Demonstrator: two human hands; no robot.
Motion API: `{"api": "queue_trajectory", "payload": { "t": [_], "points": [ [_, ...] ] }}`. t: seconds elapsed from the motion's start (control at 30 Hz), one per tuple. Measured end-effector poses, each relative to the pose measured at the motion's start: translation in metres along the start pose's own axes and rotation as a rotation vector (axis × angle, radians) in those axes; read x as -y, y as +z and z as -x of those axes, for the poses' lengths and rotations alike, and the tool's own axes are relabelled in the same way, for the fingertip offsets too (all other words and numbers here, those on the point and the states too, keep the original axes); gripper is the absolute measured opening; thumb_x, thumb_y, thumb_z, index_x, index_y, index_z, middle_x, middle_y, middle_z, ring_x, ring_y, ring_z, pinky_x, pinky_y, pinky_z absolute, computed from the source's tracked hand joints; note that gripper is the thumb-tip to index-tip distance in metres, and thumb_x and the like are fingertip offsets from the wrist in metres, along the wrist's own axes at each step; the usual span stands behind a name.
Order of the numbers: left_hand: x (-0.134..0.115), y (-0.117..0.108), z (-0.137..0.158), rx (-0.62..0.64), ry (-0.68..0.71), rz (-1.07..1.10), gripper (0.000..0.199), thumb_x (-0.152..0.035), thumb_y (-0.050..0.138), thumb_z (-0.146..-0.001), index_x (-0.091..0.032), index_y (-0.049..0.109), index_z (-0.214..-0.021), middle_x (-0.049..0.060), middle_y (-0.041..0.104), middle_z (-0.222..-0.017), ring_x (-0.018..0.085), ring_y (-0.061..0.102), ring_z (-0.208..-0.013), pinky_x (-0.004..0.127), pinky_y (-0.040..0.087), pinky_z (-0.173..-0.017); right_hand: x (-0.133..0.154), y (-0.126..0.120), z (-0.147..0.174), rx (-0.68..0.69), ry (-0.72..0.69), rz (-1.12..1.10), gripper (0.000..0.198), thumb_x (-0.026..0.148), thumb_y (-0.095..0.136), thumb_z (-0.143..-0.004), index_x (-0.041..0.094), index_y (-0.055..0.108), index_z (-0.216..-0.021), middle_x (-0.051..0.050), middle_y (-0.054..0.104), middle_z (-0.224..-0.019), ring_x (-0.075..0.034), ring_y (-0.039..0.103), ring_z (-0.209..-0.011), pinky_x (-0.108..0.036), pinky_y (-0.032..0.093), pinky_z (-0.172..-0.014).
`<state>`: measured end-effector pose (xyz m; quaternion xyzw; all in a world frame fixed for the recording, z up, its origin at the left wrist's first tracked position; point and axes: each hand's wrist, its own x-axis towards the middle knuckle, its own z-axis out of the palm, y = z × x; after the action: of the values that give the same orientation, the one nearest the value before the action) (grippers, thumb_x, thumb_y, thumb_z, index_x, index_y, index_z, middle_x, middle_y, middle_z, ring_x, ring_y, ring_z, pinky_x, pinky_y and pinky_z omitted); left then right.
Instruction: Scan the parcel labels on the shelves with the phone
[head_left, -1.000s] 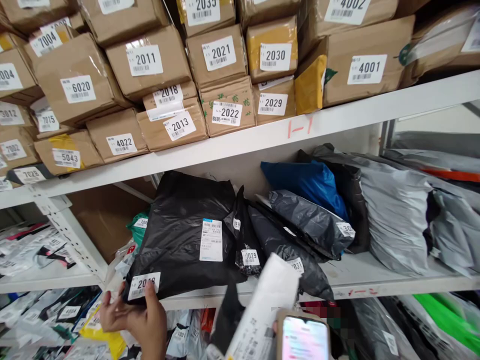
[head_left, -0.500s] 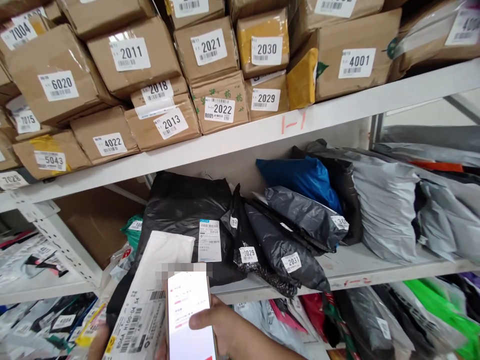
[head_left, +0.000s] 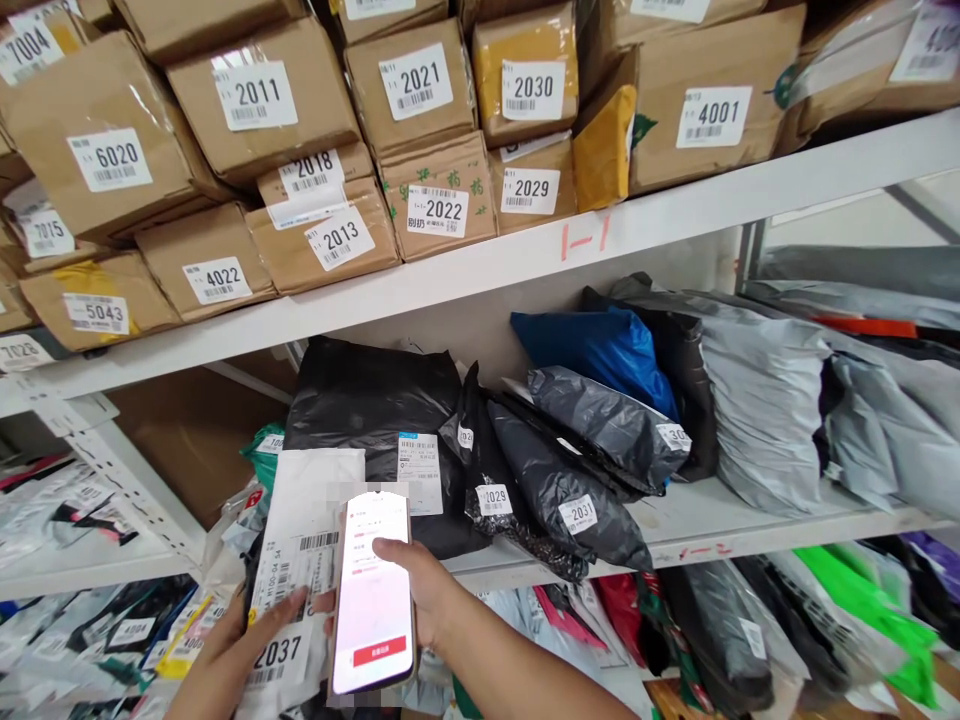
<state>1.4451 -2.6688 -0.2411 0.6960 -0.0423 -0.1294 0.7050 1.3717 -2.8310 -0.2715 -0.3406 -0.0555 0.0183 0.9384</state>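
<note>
My left hand (head_left: 244, 635) grips a white mailer bag (head_left: 315, 490) by its lower left side, thumb across the front. The mailer carries a printed shipping label and a sticker reading 2037. In my right hand (head_left: 420, 585) is a lit smartphone (head_left: 375, 620), held upright in front of the mailer's right part and covering some of it. My right thumb rests on the screen's upper half. A red button shows near the screen's bottom. Just behind both lies a large black mailer bag (head_left: 375, 390) on the middle shelf.
Numbered cardboard boxes (head_left: 262, 110) fill the upper shelf above its white edge (head_left: 480, 250). Right of the large black bag lean several dark parcels (head_left: 555, 475), a blue bag (head_left: 600, 355) and grey bags (head_left: 772, 400). Mixed bags (head_left: 727, 630) crowd the lower shelf. A white post (head_left: 120, 470) stands left.
Both hands have come up with the phone and mailer. More of the phone's screen, with its red button, and the 2037 sticker now show. The mailer stands more upright.
</note>
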Motion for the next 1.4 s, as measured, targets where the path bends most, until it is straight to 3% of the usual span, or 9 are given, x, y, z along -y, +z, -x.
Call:
{"api": "queue_trajectory", "payload": {
  "t": [0.13, 0.27, 0.47, 0.53, 0.7, 0.9, 1.1, 1.23, 1.4],
  "points": [
    [0.004, 0.004, -0.011, -0.006, -0.067, 0.036, 0.047, -0.022, 0.075, -0.065, -0.022, 0.064, -0.11, 0.007, 0.074, -0.097, 0.026, 0.071, -0.083, 0.031, 0.059, -0.062, -0.001, -0.011, 0.021, -0.137, -0.044, 0.01, 0.087, 0.075, 0.075, -0.036, 0.021, 0.046, -0.098, -0.01, 0.075, -0.072, -0.025, 0.068, -0.058, -0.041, 0.049, -0.068],
    [0.004, 0.012, -0.008, -0.115, -0.04, 0.052, 0.028, -0.013, 0.067, -0.074, -0.019, 0.067, -0.101, 0.006, 0.074, -0.1, 0.019, 0.071, -0.08, 0.021, 0.057, -0.057, 0.001, -0.026, 0.061, -0.387, 0.039, -0.05, 0.074, 0.087, 0.048, -0.062, 0.019, 0.051, -0.092, -0.008, 0.072, -0.065, -0.027, 0.072, -0.063, -0.039, 0.053, -0.059],
    [0.001, 0.024, 0.002, -0.138, 0.004, 0.099, 0.019, -0.006, 0.063, -0.076, -0.016, 0.068, -0.091, 0.005, 0.074, -0.088, 0.015, 0.07, -0.073, 0.019, 0.057, -0.06, -0.001, -0.035, 0.114, -0.577, 0.203, -0.205, 0.055, 0.063, 0.043, -0.086, 0.012, 0.064, -0.08, -0.008, 0.072, -0.065, -0.019, 0.069, -0.058, -0.029, 0.052, -0.056],
    [0.002, 0.024, 0.002, -0.131, 0.009, 0.102, 0.018, -0.006, 0.063, -0.076, -0.016, 0.068, -0.09, 0.004, 0.074, -0.084, 0.015, 0.07, -0.072, 0.019, 0.057, -0.06, -0.006, -0.035, 0.128, -0.564, 0.184, -0.229, 0.042, 0.049, 0.058, -0.08, 0.008, 0.066, -0.088, -0.009, 0.074, -0.07, -0.021, 0.071, -0.068, -0.031, 0.053, -0.066],
    [0.005, 0.023, 0.002, -0.117, -0.017, 0.106, 0.018, -0.007, 0.062, -0.076, -0.016, 0.068, -0.09, 0.003, 0.074, -0.079, 0.015, 0.068, -0.059, 0.023, 0.058, -0.053, -0.018, -0.032, 0.154, -0.566, 0.048, -0.193, 0.053, 0.028, 0.082, -0.046, 0.009, 0.066, -0.093, -0.01, 0.077, -0.077, -0.022, 0.07, -0.07, -0.033, 0.052, -0.071],
    [0.006, 0.025, 0.003, -0.115, -0.04, 0.116, 0.017, -0.006, 0.061, -0.075, -0.016, 0.066, -0.087, 0.001, 0.07, -0.065, 0.016, 0.064, -0.048, 0.024, 0.056, -0.046, -0.024, -0.031, 0.163, -0.619, -0.055, -0.11, 0.053, 0.017, 0.082, -0.041, 0.015, 0.065, -0.092, -0.004, 0.076, -0.071, -0.017, 0.066, -0.06, -0.029, 0.049, -0.06],
    [0.004, 0.026, 0.007, -0.123, -0.04, 0.117, 0.025, -0.005, 0.061, -0.076, -0.015, 0.067, -0.097, 0.0, 0.072, -0.068, 0.015, 0.066, -0.052, 0.022, 0.056, -0.05, -0.024, -0.029, 0.168, -0.412, -0.109, -0.029, 0.083, 0.003, 0.072, -0.044, 0.022, 0.052, -0.122, -0.001, 0.076, -0.089, -0.019, 0.068, -0.078, -0.03, 0.05, -0.068],
    [0.001, 0.027, 0.009, -0.132, -0.071, 0.118, 0.034, -0.005, 0.061, -0.076, -0.013, 0.066, -0.109, 0.0, 0.073, -0.07, 0.015, 0.066, -0.054, 0.021, 0.055, -0.05, -0.023, -0.028, 0.171, -0.379, -0.145, 0.005, 0.096, 0.001, 0.07, -0.044, 0.022, 0.04, -0.133, -0.005, 0.075, -0.097, -0.023, 0.068, -0.088, -0.035, 0.049, -0.077],
    [0.004, 0.024, 0.005, -0.155, -0.077, 0.095, 0.026, -0.006, 0.063, -0.076, -0.013, 0.068, -0.1, -0.001, 0.073, -0.069, 0.014, 0.065, -0.051, 0.02, 0.054, -0.048, -0.021, -0.028, 0.174, -0.335, -0.142, 0.031, 0.106, 0.004, 0.074, -0.045, 0.025, 0.03, -0.139, -0.007, 0.073, -0.103, -0.026, 0.067, -0.095, -0.037, 0.047, -0.08]
  ]
}}
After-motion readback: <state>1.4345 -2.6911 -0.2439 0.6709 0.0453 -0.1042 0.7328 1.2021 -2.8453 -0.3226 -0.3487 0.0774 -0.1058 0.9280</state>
